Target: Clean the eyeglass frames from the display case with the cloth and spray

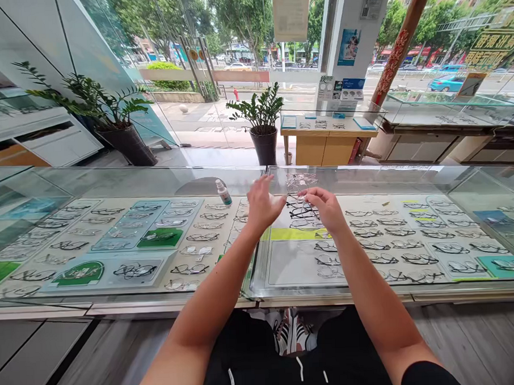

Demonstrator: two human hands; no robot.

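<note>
My left hand (262, 205) is raised over the glass counter, its fingers spread and curved. A small whitish patch shows by its palm; I cannot make out what it is. Across from it, my right hand (326, 210) pinches a thin-framed pair of eyeglasses (298, 189) between thumb and fingers. The left hand is beside the eyeglasses, apparently not touching them. Below the hands, several dark-framed glasses (304, 213) are lined up. To the left of my left hand a small spray bottle (223, 193) with a white top stands on the counter.
The glass display counter (159, 303) runs the full width before me, with many rows of eyeglasses under its top. Beyond it stand potted plants (265, 144) and a wooden display table (329, 147). A large window faces the street.
</note>
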